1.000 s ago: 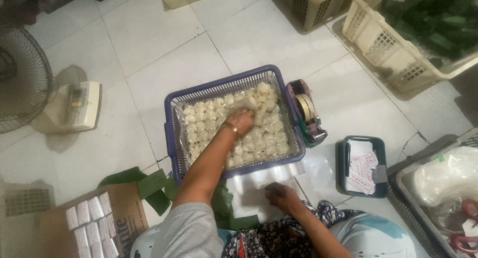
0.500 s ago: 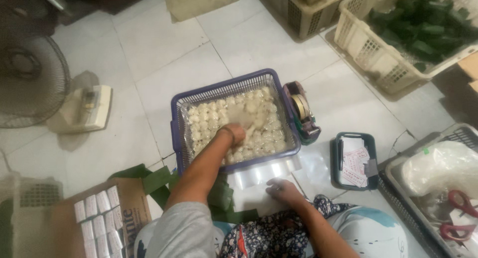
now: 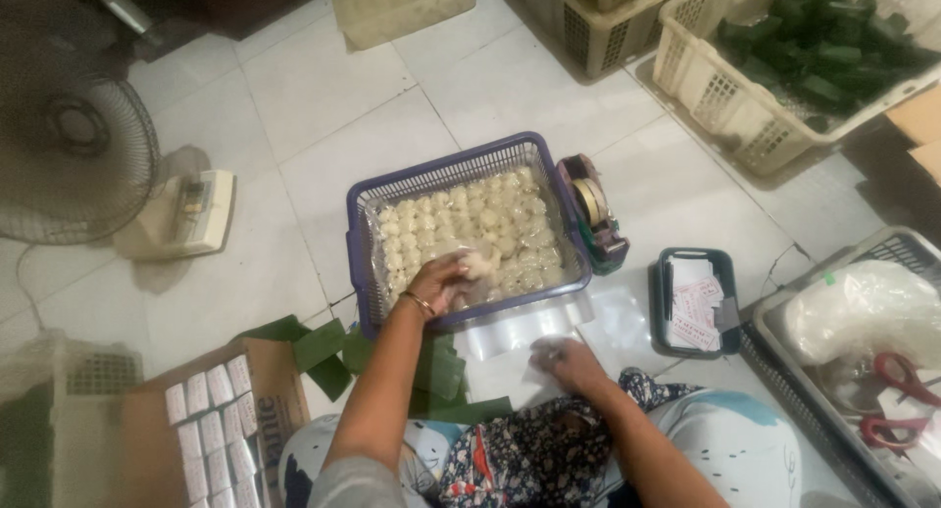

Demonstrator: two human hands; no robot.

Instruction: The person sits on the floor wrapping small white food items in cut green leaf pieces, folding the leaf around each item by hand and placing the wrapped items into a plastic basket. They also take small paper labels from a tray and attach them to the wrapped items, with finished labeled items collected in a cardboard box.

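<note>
The left hand (image 3: 438, 281) reaches into the purple plastic mesh basket (image 3: 461, 170), its grip grasping a pale round cake (image 3: 478, 264) above the others. The right hand (image 3: 567, 360) presses flat, grip released, on the clear plastic bags (image 3: 529, 327) lying on the floor just before the basket.

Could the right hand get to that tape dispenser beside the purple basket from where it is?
Probably yes. The right hand rests on clear plastic bags on the floor, and the tape dispenser stands just beyond, beside the purple basket, with only open tile and plastic between them.
</note>
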